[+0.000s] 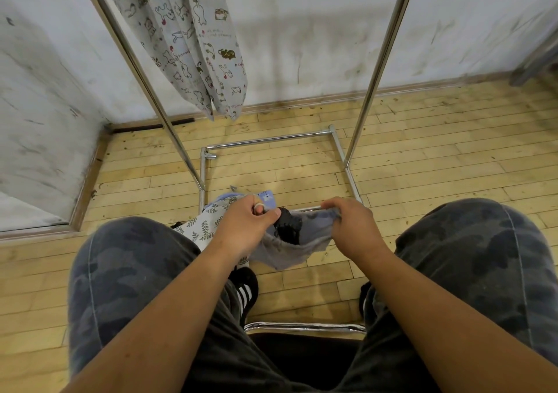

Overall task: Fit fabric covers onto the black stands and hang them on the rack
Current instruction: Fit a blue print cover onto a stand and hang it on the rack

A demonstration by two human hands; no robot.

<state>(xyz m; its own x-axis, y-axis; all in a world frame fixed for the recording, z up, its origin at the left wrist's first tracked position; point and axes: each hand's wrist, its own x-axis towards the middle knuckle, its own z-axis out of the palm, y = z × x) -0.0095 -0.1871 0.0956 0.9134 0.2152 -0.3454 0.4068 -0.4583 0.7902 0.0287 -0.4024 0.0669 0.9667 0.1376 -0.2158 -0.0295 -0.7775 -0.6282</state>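
Closest in, a chrome chair bar (305,327) runs btwn the person's knees in camo trousers, w/ a black striped shoe (246,293) just beyond on the wood floor. Next, both hands are out front over the floor. Left hand (247,220) is curled tight, thumb & fingers pinching one side of the grey cover (283,250) at its rim. Right hand (351,226) is curled likewise, gripping the bunched rim on the opp. side. Cover hangs slack btwn them like a pouch, & the black stand (288,225) sits partly inside, its top showing by the left thumb. Just behind the left hand, leaf-print fabric (202,229) & a blue piece (267,197) lie heaped on the floor at the base of the rack (271,140). Farther back, cat-print covers (193,45) hang from high on the rack, left side, in front of a scuffed white wall.
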